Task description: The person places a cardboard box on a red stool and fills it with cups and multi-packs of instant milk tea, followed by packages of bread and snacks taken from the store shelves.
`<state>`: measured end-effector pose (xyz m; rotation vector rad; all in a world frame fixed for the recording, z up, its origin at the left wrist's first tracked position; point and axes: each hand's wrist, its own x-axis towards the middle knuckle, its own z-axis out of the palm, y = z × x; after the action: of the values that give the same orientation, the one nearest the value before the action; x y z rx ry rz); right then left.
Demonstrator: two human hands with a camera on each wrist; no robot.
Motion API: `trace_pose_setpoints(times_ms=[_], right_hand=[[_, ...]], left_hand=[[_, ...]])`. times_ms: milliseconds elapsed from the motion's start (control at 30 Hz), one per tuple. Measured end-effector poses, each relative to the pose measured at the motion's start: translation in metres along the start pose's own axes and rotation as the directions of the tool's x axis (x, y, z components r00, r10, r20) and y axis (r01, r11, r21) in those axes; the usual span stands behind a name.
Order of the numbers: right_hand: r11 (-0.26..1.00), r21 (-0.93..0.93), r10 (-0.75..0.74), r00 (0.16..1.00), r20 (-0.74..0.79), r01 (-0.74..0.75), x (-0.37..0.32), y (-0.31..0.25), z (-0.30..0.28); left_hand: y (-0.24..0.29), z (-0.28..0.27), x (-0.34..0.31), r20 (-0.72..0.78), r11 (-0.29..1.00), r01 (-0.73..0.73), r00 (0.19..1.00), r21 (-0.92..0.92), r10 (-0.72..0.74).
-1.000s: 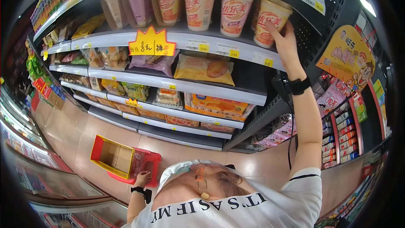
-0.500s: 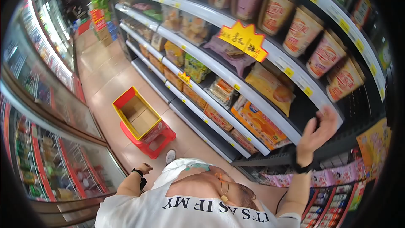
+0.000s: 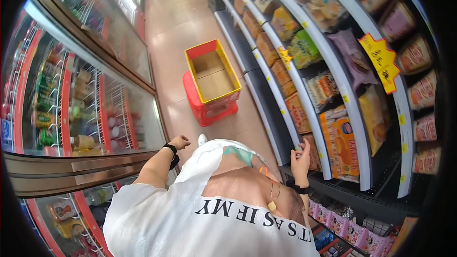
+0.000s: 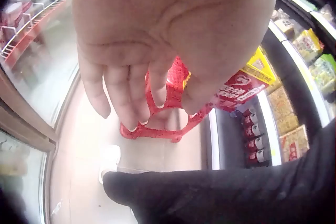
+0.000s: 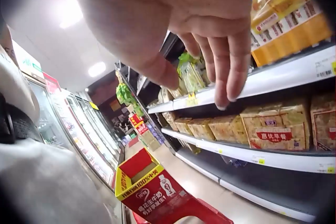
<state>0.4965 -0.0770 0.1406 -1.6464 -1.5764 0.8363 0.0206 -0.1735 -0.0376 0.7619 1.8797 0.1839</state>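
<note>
Left hand (image 3: 179, 142) and right hand (image 3: 299, 162), fingers loosely spread — ahead, an open red box (image 3: 213, 77), yellow-rimmed, brown inside.

I am standing in a shop aisle on a pale tiled floor (image 3: 166, 35), one white shoe (image 3: 203, 139) showing, where a red plastic stool (image 3: 192, 96) is carrying a cardboard box (image 3: 216, 78) edged in yellow. Beside me, tiered shelves (image 3: 362, 164) with white front strips are holding packaged food: tan packs (image 3: 296, 114) are sitting low, orange packs (image 3: 342, 145) are lying one level up, a purple bag (image 3: 350, 57) and a yellow bag (image 3: 374, 121) are resting above those, and printed cups (image 3: 422, 90) are standing higher still.
</note>
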Motion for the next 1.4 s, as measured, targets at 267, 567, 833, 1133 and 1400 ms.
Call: trace_pose_setpoints(times_ms=[267, 567, 833, 1133, 1400], right_hand=[[0.838, -0.535, 0.277, 0.760, 0.588, 0.109, 0.021, 0.031, 0.095], [0.931, -0.366, 0.178, 0.863, 0.473, 0.009, 0.088, 0.006, 0.228], [0.788, -0.179, 0.536, 0.514, 0.670, -0.589, 0.171, -0.024, 0.315], [0.391, -0.118, 0.628, 0.171, 0.759, -0.913, 0.191, -0.002, 0.382], [0.351, -0.165, 0.681, 0.131, 0.720, -0.922, 0.213, 0.012, 0.371]], left_hand=[[-0.123, -0.053, 0.048, -0.036, 0.968, 0.051, 0.997, -0.247, -0.062], [-0.136, -0.118, 0.021, 0.032, 0.798, 0.214, 0.971, -0.564, -0.238], [-0.106, -0.132, -0.015, -0.077, 0.756, 0.155, 0.962, -0.636, -0.263], [-0.073, -0.136, -0.056, -0.184, 0.755, 0.238, 0.885, -0.611, -0.427], [-0.230, -0.062, 0.036, -0.089, 0.701, 0.145, 0.954, -0.699, -0.285]])
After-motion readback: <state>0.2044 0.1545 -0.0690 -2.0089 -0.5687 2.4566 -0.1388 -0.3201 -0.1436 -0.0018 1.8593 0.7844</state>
